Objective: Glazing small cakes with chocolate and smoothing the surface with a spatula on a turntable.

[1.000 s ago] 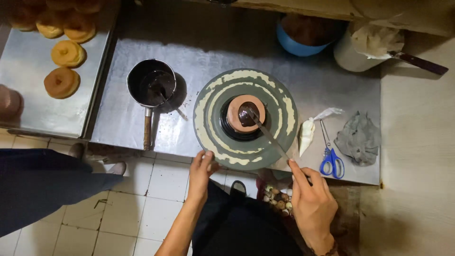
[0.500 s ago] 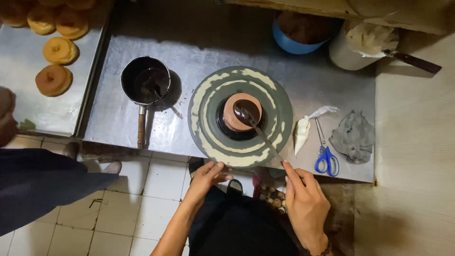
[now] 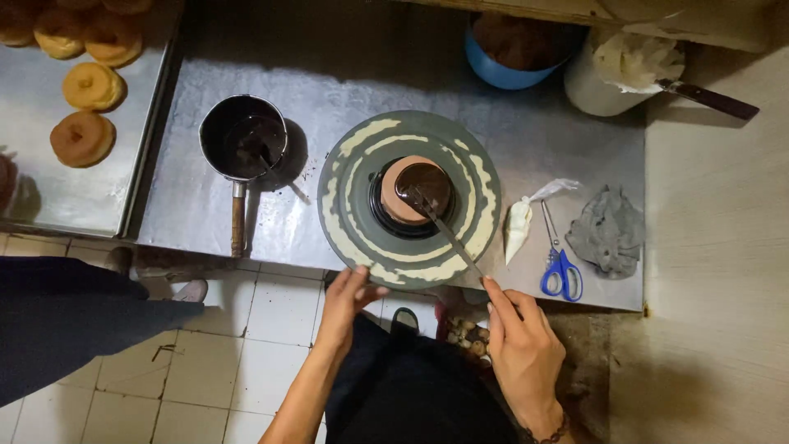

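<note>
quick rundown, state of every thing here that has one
small cake: on turntable, top partly spread with chocolate
turntable: smeared with cream rings
spatula: tip on cake, held by right hand
left hand: fingers at turntable edge
saucepan: holds dark chocolate
piping bag: lying flat
scissors: closed, lying flat
doughnuts: unglazed, on tray

Single head-worn view, looking straight down, fairly high above steel counter (image 3: 205, 222), tiled floor (image 3: 246, 345) below
</note>
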